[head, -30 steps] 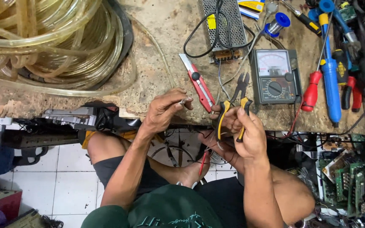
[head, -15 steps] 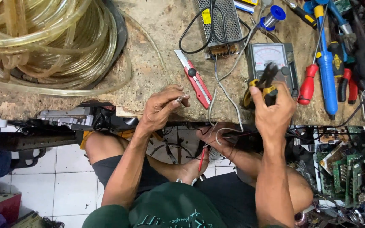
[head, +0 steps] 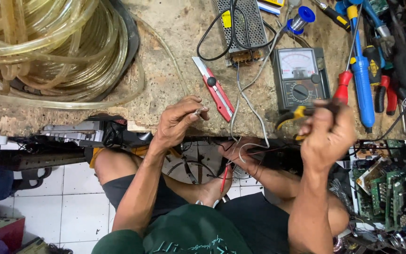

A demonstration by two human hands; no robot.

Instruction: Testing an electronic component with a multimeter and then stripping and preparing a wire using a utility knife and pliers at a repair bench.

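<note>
Head view, looking down over a worn, stained bench [head: 175, 42], person seated below it

Left hand [head: 177, 123]: at the bench's front edge, fingers drawn together, thumb and forefinger pinched on a small metallic piece [head: 197, 112], too small to identify. Just right of it lies a red and grey utility knife [head: 214, 87], slanted on the bench, not touched

Right hand [head: 327, 134]: raised over the bench's right front edge, fist clamped round pliers [head: 290, 117] with yellow and black handles; one handle juts left out of the fist, the head is hidden or blurred. The hand itself is motion-blurred

Hands well apart. Between them grey wires [head: 247, 101] trail off the bench edge, coming down from a perforated metal power supply [head: 240, 26] at the back

Behind the right hand: an analogue multimeter [head: 299, 75] lying flat, a red-handled screwdriver [head: 344, 84] beside it, then a blue desoldering pump [head: 362, 75]. A solder spool [head: 301, 16] near the top edge

Far left: a big coil of clear yellowish hose [head: 48, 47]

Lower right, below the bench: green circuit boards [head: 388, 197] stacked. White tiled floor [head: 76, 197] lower left
</note>
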